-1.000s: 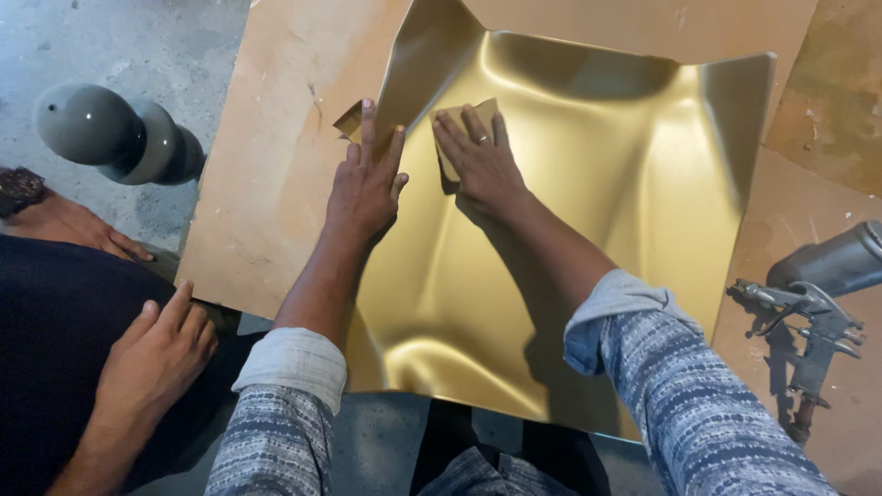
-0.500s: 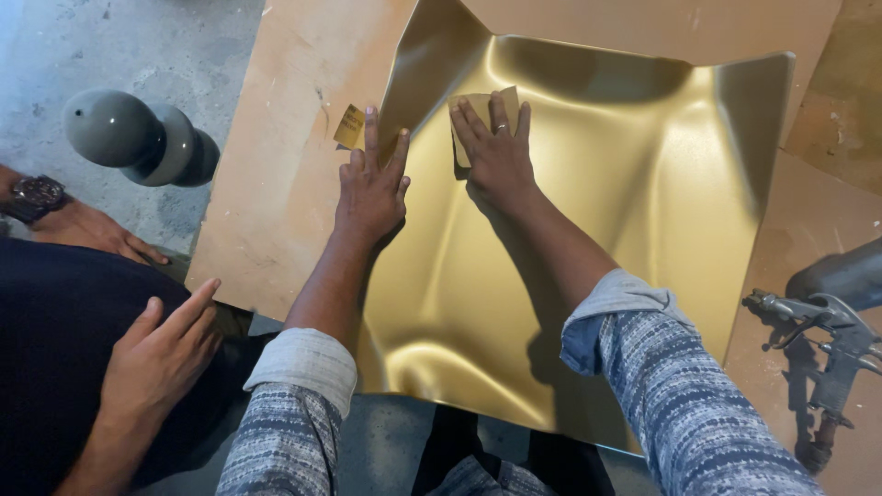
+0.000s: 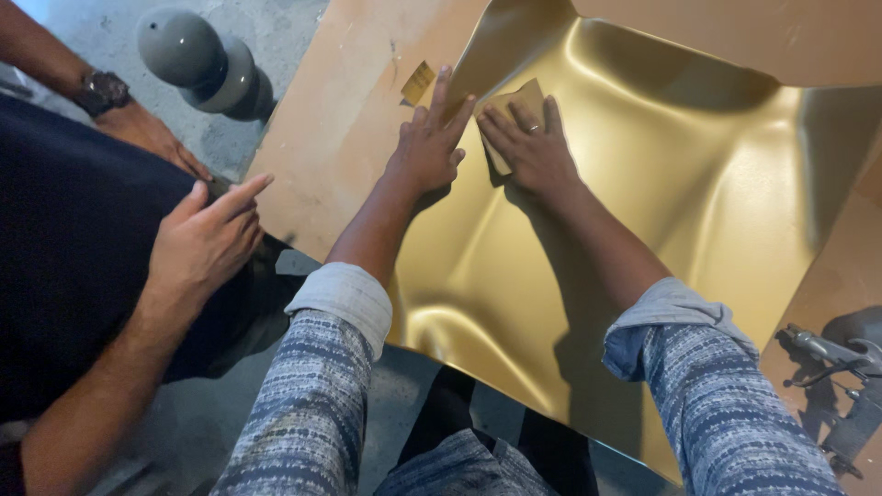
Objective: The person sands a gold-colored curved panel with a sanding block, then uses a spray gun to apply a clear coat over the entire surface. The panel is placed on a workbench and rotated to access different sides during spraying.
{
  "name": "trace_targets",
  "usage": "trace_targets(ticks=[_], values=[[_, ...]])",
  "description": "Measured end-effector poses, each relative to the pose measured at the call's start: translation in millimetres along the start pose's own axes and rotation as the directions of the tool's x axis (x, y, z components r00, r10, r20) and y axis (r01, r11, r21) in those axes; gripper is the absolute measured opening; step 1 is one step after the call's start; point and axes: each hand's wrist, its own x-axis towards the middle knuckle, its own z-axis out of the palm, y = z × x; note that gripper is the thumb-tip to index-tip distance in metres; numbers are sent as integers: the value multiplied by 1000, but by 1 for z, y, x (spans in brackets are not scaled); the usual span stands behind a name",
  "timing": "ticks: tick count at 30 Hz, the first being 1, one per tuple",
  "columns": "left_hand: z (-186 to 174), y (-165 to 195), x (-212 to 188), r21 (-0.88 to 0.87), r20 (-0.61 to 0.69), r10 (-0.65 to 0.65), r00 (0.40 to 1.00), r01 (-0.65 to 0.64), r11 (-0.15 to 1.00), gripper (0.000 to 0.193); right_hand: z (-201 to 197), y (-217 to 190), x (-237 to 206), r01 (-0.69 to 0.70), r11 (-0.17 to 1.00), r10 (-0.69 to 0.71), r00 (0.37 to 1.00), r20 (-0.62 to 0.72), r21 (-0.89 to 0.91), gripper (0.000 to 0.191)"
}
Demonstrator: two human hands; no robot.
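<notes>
Right hand (image 3: 536,152) lies flat and spread on a small tan sheet of sandpaper (image 3: 522,103), pinning it with the palm and fingers against the upper left slope of the gold panel (image 3: 661,239); nothing is gripped, only pressed. Beside it, the left hand (image 3: 430,147) rests open, fingers stretched, on the panel's left edge where the gold meets the brown masking paper (image 3: 340,119). The panel looks like a stiff, moulded sheet with a smooth, glossy coat, likely slippery under a bare palm and easy to scratch or smudge, so I judge it is best taken by its outer edges. The sandpaper seems thin, light and pliable, bending to the curve beneath it. A second small scrap (image 3: 418,83) lies left of the panel's top corner. Further left of the panel, another person's hand (image 3: 207,243) rests on dark clothing.
</notes>
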Motion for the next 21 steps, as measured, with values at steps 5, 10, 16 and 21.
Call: trace_targets(ticks=[5,10,16,21], values=[[-2,-3,8,-42,118,-28,993,33,999,91,5,7,0,-184,979,181,983,-42,-86,105],[-7,-3,7,-124,126,13,992,3,992,93,3,17,3,-97,995,97,995,-4,26,100],[-19,-1,4,-203,144,87,986,-57,977,93,7,23,-1,-109,976,95,992,-86,-189,87],[-16,1,-2,-206,177,29,984,8,978,85,7,10,-8,-183,983,183,983,-4,1,91]])
